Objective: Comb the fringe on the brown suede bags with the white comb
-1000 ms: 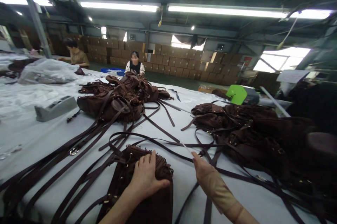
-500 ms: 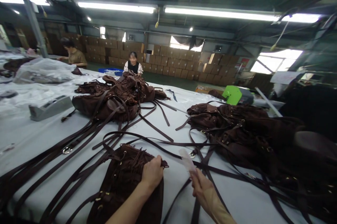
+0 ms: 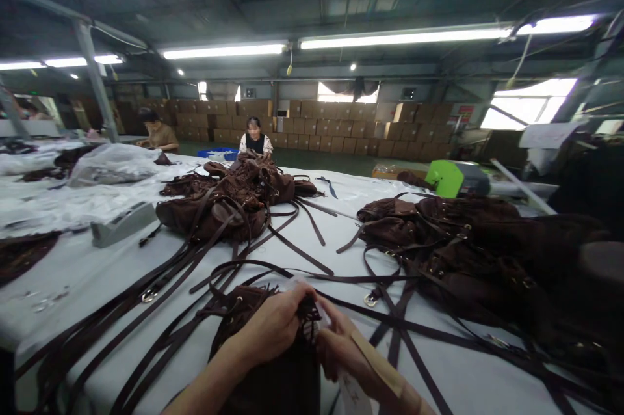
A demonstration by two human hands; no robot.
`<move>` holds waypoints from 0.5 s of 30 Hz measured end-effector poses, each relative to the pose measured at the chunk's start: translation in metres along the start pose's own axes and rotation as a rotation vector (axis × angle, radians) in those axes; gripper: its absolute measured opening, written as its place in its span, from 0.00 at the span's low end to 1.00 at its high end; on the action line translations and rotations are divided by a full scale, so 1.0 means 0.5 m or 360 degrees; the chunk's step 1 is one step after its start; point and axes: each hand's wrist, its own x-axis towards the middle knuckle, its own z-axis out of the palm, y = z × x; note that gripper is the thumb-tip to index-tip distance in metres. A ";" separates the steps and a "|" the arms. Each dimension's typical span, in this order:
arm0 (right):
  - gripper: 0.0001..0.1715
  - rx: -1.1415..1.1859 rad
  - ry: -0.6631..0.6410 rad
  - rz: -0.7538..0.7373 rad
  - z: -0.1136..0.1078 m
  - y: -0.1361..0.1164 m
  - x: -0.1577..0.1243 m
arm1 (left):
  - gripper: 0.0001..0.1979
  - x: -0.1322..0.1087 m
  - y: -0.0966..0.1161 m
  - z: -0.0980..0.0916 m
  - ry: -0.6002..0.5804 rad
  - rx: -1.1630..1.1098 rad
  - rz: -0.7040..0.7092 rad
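stacked cartons fill the background; close by on the white table lies a brown bag, its fringe pinched in the left hand, while the right hand grips a pale strip.

No text, brand or number can be read. Well beyond the far edge of the surface, a red-and-white sign stands by the right end of the stacked cartons, its lettering too small to make out. Small pale marks on the cartons' faces are equally illegible. Faint marks on a pale sheet, beyond the surface toward the right, are too blurred. Whether the pale strip bears print cannot be told.
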 end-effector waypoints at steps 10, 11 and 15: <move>0.17 0.1065 -0.0547 0.0081 0.135 0.030 -0.027 | 0.36 -0.074 -0.014 -0.116 -0.0045 -0.0201 -0.0005; 0.18 0.1131 -0.0633 0.0122 0.132 0.033 -0.027 | 0.41 -0.098 -0.022 -0.124 0.0161 -0.0453 -0.0018; 0.26 0.1291 -0.0994 0.0186 0.128 0.010 -0.029 | 0.51 -0.185 -0.037 -0.085 0.0585 -0.1011 -0.0211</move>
